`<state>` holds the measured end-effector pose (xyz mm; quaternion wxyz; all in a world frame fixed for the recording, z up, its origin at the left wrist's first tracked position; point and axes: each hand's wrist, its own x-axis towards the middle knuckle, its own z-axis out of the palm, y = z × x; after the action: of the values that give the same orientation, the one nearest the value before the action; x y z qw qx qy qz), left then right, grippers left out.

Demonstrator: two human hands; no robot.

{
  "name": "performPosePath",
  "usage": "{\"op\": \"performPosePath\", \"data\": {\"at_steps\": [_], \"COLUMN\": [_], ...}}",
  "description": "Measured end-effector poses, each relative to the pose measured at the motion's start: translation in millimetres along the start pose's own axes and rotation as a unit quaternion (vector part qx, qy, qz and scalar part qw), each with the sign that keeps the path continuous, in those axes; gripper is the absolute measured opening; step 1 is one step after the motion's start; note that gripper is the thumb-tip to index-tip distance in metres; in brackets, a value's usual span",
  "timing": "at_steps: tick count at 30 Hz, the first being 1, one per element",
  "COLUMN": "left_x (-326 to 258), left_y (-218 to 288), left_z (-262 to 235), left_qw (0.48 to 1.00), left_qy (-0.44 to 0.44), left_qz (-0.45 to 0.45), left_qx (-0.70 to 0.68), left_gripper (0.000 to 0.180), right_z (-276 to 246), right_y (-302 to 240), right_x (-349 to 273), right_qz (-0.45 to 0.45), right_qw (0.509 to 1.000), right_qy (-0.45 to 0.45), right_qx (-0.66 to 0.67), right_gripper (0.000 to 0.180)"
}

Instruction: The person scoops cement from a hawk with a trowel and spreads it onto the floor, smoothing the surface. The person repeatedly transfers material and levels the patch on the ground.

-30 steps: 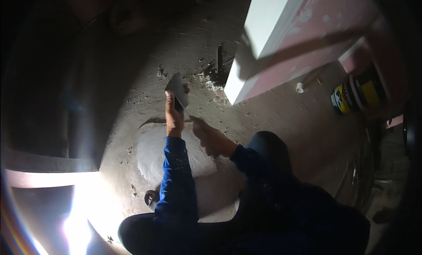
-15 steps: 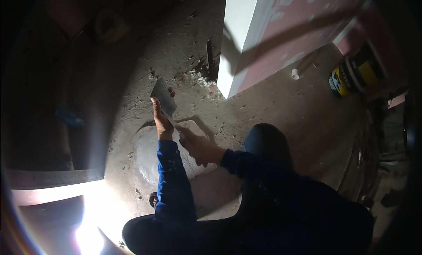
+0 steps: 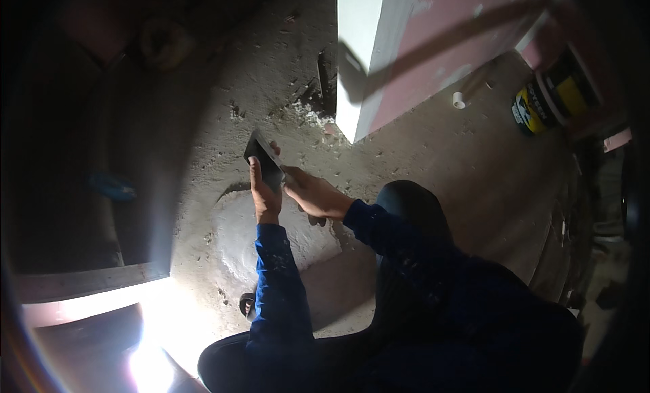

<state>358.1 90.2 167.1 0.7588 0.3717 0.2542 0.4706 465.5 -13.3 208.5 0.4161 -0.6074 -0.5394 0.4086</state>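
My left hand [image 3: 266, 198] grips a flat, dark, rectangular putty blade [image 3: 261, 151]. Its thumb lies along the face and fingertips show past the far edge. My right hand [image 3: 317, 195] is closed beside it, at the blade's lower right edge, around what looks like a putty knife handle; the fist hides most of it. A pale strip runs along the right side of the dark face, and I cannot tell whether it is a second blade. Both hands are above a whitish patch [image 3: 240, 237] on the concrete floor.
Ahead stands a wall end with a white edge [image 3: 350, 115] and pink, patched board [image 3: 433, 48]. A dark bucket with a yellow label [image 3: 531, 110] is at right, near a short white pipe piece [image 3: 458, 100]. Rubble [image 3: 311, 112] lies at the wall's foot. A bright lamp [image 3: 150, 369] glares lower left.
The blade has tilted, its face turning from grey to dark. My right hand has moved up and closer against the blade's edge. The view has shifted slightly.
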Motion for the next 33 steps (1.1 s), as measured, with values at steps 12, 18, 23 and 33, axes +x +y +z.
{"op": "performPosePath", "data": {"at_steps": [12,18,23,33], "left_x": [3.1,5.7,6.9,8.8], "left_y": [60.5,66.0,65.0,43.7], "left_z": [-16.5,-3.7,4.2,14.3], "left_qw": [0.989,0.976,0.96,0.95], "left_qy": [-0.096,-0.088,-0.118,-0.063], "left_qz": [-0.089,-0.033,0.002,-0.031], "left_qx": [0.069,0.197,0.253,0.305], "left_gripper": [0.062,0.076,0.078,0.068], "right_z": [-8.1,1.7,4.8,-5.3], "right_y": [-21.9,-16.7,-16.8,-17.7], "right_x": [-0.8,-3.6,-1.0,-6.3], "right_qz": [0.143,0.114,0.059,0.084], "right_qw": [0.954,0.959,0.98,0.984], "right_qy": [-0.096,-0.105,-0.037,-0.037], "right_qx": [0.248,0.238,0.186,0.153], "right_gripper": [0.046,0.047,0.05,0.049]}}
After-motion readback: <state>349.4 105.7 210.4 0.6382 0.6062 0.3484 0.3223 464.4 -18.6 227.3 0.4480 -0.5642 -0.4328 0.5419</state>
